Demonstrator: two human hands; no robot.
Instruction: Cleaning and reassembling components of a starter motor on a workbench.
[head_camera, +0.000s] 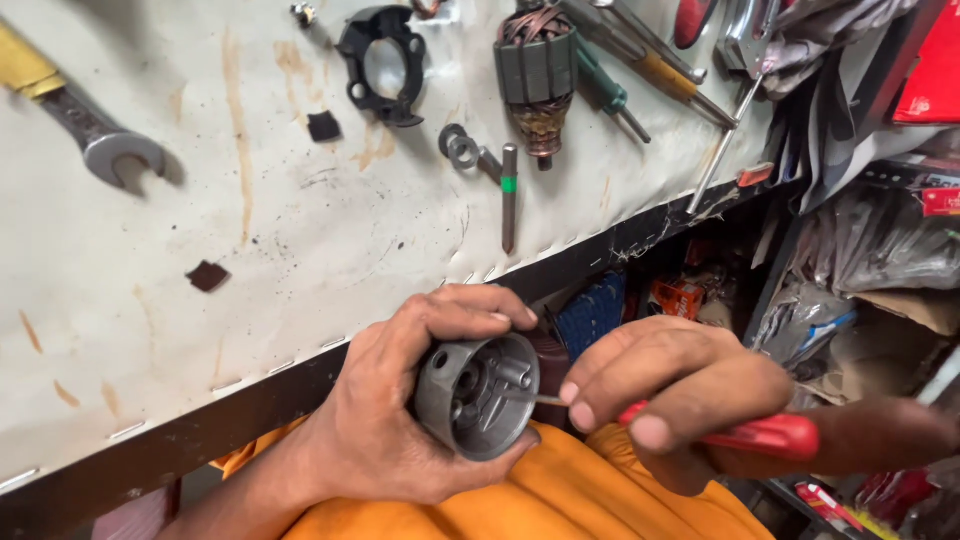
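1. Off-white, stained sheet covers the worktop (250, 230), the largest thing in view; a dark metal edge runs along its near side.
2. Orange cloth (560, 495) lies across the lap below the hands, just under the work.
3. Left hand (400, 410) is closed around a grey metal housing (478, 395), thumb below, fingers curled over the top rim. The housing sits in front of the worktop's edge, above the orange cloth, open end facing the camera.
4. Right hand (670, 385) grips a red-handled screwdriver (760, 435); fingertips pinch the shaft near the handle, and the tip goes inside the housing's open end. Whether the tip actually sits on a screw is hard to say, as the inside is shadowed.
5. Open-end spanner (95, 130) with a yellow handle lies at the far left of the worktop.
6. Motor armature (537, 75) with copper windings lies near the top centre, well apart from the hands.
7. Black plastic ring part (382, 65) lies to the left of the armature.
8. Green-handled screwdriver (608, 95) lies just right of the armature.
9. Thin metal rod with a green band (509, 195) lies below the armature, beside a small grey washer (459, 145).
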